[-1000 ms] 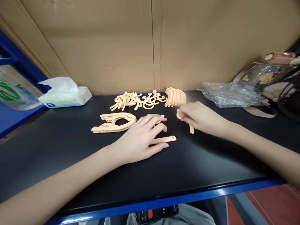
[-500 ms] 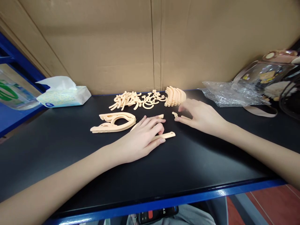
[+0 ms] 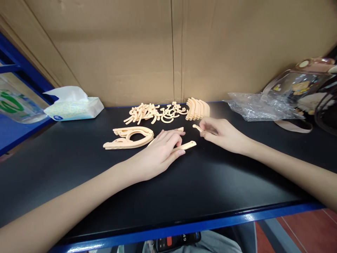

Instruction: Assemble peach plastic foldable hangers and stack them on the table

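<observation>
Two hands low on the black table (image 3: 210, 182). My left hand (image 3: 158, 154) lies over a straight peach plastic strip (image 3: 187, 145), fingers curled loosely on it, its tip poking out to the right. My right hand (image 3: 221, 133) pinches a small peach plastic piece (image 3: 197, 127), fingers closed on it. Stacked peach plastic hanger parts (image 3: 129, 137) sit left; loose peach hooks (image 3: 155, 113) lie behind.

The digits "49" can be read on the small dark phone screen (image 3: 177, 240) at the bottom edge. The green marking on the clear plastic container (image 3: 15, 105) is not readable.
</observation>
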Action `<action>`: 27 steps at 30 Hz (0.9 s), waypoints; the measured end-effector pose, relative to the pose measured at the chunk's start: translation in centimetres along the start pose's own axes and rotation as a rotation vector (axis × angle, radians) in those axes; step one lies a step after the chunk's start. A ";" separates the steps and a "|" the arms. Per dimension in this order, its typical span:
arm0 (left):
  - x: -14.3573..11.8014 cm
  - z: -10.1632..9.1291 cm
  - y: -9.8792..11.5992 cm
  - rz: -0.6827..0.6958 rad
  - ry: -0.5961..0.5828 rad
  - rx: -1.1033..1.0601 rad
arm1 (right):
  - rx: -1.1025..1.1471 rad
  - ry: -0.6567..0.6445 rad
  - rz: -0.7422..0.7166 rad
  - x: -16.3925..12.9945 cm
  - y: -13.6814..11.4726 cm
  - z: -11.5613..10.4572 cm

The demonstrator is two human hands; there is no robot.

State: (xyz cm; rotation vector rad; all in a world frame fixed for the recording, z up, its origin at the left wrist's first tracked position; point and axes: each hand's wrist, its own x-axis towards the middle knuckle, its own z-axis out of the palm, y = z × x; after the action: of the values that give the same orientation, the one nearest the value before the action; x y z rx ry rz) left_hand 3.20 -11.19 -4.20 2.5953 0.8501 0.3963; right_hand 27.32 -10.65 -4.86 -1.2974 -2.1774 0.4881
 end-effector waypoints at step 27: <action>0.2 0.2 0.0 0.041 -0.020 0.156 | 0.020 -0.256 -0.097 -1.0 -1.9 -0.1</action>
State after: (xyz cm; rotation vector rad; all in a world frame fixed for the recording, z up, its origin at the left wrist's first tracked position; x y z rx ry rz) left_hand 3.48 -11.16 -4.37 2.7586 0.8527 0.3270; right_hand 26.46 -12.37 -4.01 -1.1661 -2.4247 0.6667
